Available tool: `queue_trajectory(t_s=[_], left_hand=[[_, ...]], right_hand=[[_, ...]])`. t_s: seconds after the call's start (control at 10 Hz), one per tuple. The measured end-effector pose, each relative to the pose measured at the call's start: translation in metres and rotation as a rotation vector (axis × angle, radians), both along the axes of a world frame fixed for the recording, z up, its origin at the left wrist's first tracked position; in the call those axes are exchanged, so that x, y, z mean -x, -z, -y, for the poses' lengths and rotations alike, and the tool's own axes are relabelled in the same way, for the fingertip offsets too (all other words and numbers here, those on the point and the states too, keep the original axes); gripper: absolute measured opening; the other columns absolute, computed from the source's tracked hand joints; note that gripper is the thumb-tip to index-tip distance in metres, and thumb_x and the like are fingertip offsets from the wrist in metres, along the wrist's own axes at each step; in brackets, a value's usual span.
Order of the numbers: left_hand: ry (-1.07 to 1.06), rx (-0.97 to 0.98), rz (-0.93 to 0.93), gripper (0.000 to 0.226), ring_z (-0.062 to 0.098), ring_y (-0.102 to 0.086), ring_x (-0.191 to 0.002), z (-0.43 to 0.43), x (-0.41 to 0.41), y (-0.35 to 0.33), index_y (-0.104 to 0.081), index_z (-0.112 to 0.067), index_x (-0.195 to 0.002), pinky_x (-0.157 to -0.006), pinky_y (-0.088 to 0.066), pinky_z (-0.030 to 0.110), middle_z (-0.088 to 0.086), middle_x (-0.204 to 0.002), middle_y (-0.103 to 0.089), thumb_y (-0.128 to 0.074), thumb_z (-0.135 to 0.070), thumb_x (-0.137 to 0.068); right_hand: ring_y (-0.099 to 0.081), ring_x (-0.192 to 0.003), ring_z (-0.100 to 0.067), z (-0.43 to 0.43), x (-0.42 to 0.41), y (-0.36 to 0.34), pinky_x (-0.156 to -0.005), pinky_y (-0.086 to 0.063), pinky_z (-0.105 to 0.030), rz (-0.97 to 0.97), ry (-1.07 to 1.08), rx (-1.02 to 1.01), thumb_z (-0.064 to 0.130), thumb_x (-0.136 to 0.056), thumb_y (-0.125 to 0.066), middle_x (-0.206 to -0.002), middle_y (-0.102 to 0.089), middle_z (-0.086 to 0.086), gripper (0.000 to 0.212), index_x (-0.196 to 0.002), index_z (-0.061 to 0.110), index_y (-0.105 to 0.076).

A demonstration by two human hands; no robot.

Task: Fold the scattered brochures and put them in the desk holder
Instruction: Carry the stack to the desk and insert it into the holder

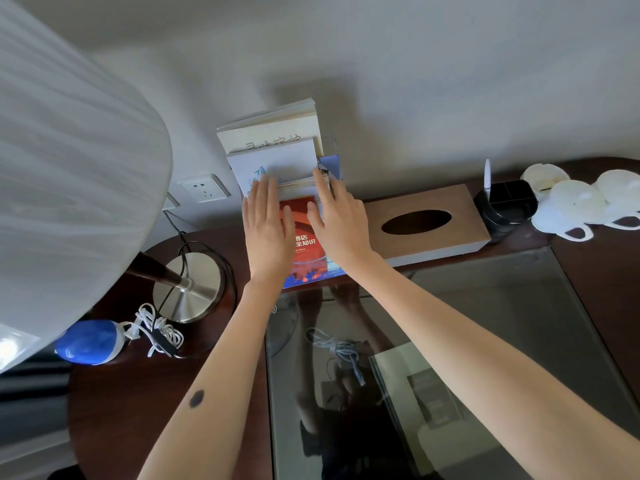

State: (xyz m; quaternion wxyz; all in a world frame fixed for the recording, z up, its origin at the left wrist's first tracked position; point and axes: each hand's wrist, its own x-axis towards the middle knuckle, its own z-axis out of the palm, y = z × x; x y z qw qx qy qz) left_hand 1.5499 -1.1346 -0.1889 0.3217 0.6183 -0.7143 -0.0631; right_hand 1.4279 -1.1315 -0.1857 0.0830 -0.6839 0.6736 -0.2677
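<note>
Now both hands are flat and open, with the fingers straight and close together, and they press on a stack of printed paper that stands at the wall. The left hand covers the left edge of the red brochure, and its fingertips reach up onto the white booklet behind. The right hand covers the right edge of the same brochure, and its fingertips touch the stack just beside a blue sheet. So the red brochure shows between the two hands, upright at the front of the stack, with its lower edge below the wrists on the counter. Above the fingertips a cream book stands at the very back. What keeps the stack upright is hidden by the hands and the paper. To the right of the right hand lies a brown tissue box, and beyond it a black organiser with a white pen. To the left of the left hand are a wall socket and the lamp base.
</note>
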Motion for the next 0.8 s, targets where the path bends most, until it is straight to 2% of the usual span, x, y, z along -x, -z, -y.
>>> queue_trajectory(t_s=[0.1, 0.2, 0.3, 0.4, 0.5, 0.6, 0.7, 0.8], left_hand=[[-0.015, -0.01, 0.155, 0.046, 0.025, -0.023, -0.143, 0.003, 0.0, 0.003, -0.036, -0.005, -0.142, -0.119, -0.009, 0.042, 0.01, -0.151, -0.033, -0.033, -0.018, -0.098], [-0.029, 0.003, 0.201, 0.045, 0.025, -0.027, -0.142, 0.002, 0.0, 0.005, -0.038, -0.006, -0.141, -0.118, -0.011, 0.044, 0.009, -0.15, -0.036, -0.035, -0.017, -0.097], [-0.02, -0.003, 0.225, 0.045, 0.025, -0.028, -0.141, 0.004, 0.0, 0.004, -0.04, -0.007, -0.14, -0.118, -0.011, 0.047, 0.009, -0.148, -0.038, -0.036, -0.017, -0.096], [-0.008, -0.008, 0.204, 0.045, 0.025, -0.025, -0.143, 0.005, -0.001, 0.001, -0.04, -0.007, -0.139, -0.119, -0.01, 0.046, 0.01, -0.15, -0.035, -0.034, -0.018, -0.096], [-0.045, 0.003, 0.136, 0.048, 0.026, -0.019, -0.144, 0.002, -0.003, 0.002, -0.031, -0.005, -0.143, -0.119, -0.008, 0.042, 0.012, -0.153, -0.026, -0.035, -0.016, -0.097], [-0.051, -0.057, 0.104, 0.05, 0.027, -0.017, -0.145, -0.002, -0.006, 0.004, -0.027, -0.002, -0.144, -0.119, -0.012, 0.044, 0.014, -0.154, -0.025, -0.035, -0.016, -0.097], [-0.037, -0.061, 0.107, 0.048, 0.026, -0.018, -0.145, 0.002, -0.007, -0.001, -0.03, -0.003, -0.143, -0.119, -0.011, 0.042, 0.012, -0.153, -0.028, -0.035, -0.018, -0.098], [-0.066, -0.086, -0.035, 0.047, 0.025, -0.019, -0.144, 0.0, -0.008, -0.011, -0.031, -0.004, -0.143, -0.119, -0.013, 0.039, 0.01, -0.153, -0.029, -0.036, -0.017, -0.099]], right_hand=[[-0.056, -0.111, -0.021, -0.001, 0.001, 0.002, -0.087, -0.048, -0.035, -0.064, -0.005, -0.016, 0.033, -0.099, -0.031, -0.149, -0.034, -0.008, 0.053, -0.148, 0.016, -0.02], [-0.058, -0.109, -0.02, -0.002, 0.002, 0.002, -0.087, -0.047, -0.032, -0.093, -0.013, -0.024, 0.033, -0.099, -0.03, -0.151, -0.032, -0.006, 0.053, -0.148, 0.016, -0.019], [-0.054, -0.116, -0.02, -0.001, 0.003, 0.002, -0.093, -0.044, -0.032, -0.119, -0.007, -0.025, 0.034, -0.099, -0.03, -0.15, -0.034, -0.006, 0.052, -0.147, 0.016, -0.023], [-0.045, -0.128, -0.024, 0.002, 0.001, -0.002, -0.101, -0.036, -0.035, -0.106, 0.043, -0.011, 0.034, -0.098, -0.034, -0.151, -0.032, -0.011, 0.051, -0.145, 0.014, -0.029], [-0.035, -0.137, -0.026, 0.003, -0.001, -0.006, -0.108, -0.032, -0.038, -0.127, 0.026, 0.021, 0.031, -0.097, -0.034, -0.153, -0.029, -0.013, 0.054, -0.145, 0.008, -0.027], [-0.024, -0.143, -0.022, 0.003, 0.001, -0.004, -0.115, -0.024, -0.039, -0.197, -0.033, -0.058, 0.033, -0.099, -0.028, -0.155, -0.023, -0.01, 0.055, -0.148, 0.008, -0.02], [-0.02, -0.144, -0.021, 0.004, 0.002, -0.004, -0.117, -0.02, -0.038, -0.189, -0.05, -0.083, 0.033, -0.1, -0.027, -0.156, -0.021, -0.009, 0.055, -0.148, 0.008, -0.018], [-0.02, -0.144, -0.022, 0.001, 0.004, -0.015, -0.116, -0.021, -0.038, -0.106, -0.065, -0.07, 0.031, -0.1, -0.03, -0.156, -0.022, -0.01, 0.054, -0.148, 0.007, -0.019]])
